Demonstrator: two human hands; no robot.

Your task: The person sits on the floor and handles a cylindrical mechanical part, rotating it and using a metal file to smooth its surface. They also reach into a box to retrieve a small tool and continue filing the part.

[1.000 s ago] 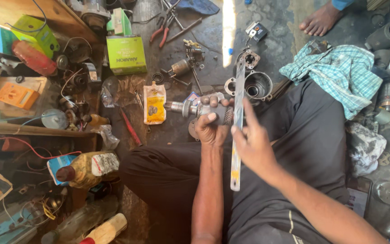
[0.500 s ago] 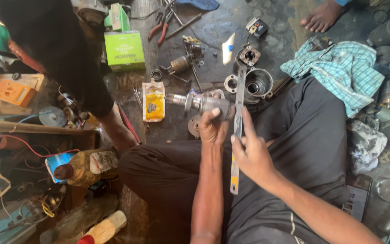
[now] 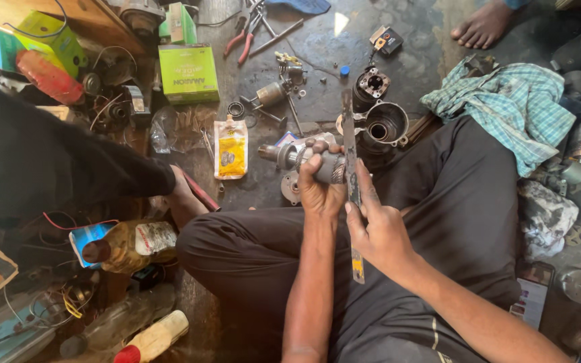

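Observation:
My left hand (image 3: 319, 185) grips a grey metal motor armature (image 3: 304, 156) that lies sideways above my knees, its shaft pointing left. My right hand (image 3: 378, 228) holds a long thin metal blade (image 3: 351, 175) upright, with its edge against the armature's right end. I sit cross-legged on a dark, oily floor in dark trousers. Just beyond the armature stands an open metal motor housing (image 3: 383, 126).
Another person's dark sleeve and hand (image 3: 179, 195) reach in from the left, touching a red-handled tool (image 3: 202, 193). A yellow pouch (image 3: 230, 148), green box (image 3: 188, 72), red-handled pliers (image 3: 245, 37), checked cloth (image 3: 506, 101), bottles (image 3: 126, 242) and someone's bare foot (image 3: 482, 25) surround me.
The other person's arm has dropped lower at the left, its hand now by the red-handled tool. My hands keep their hold on armature and blade, with the blade shifted slightly.

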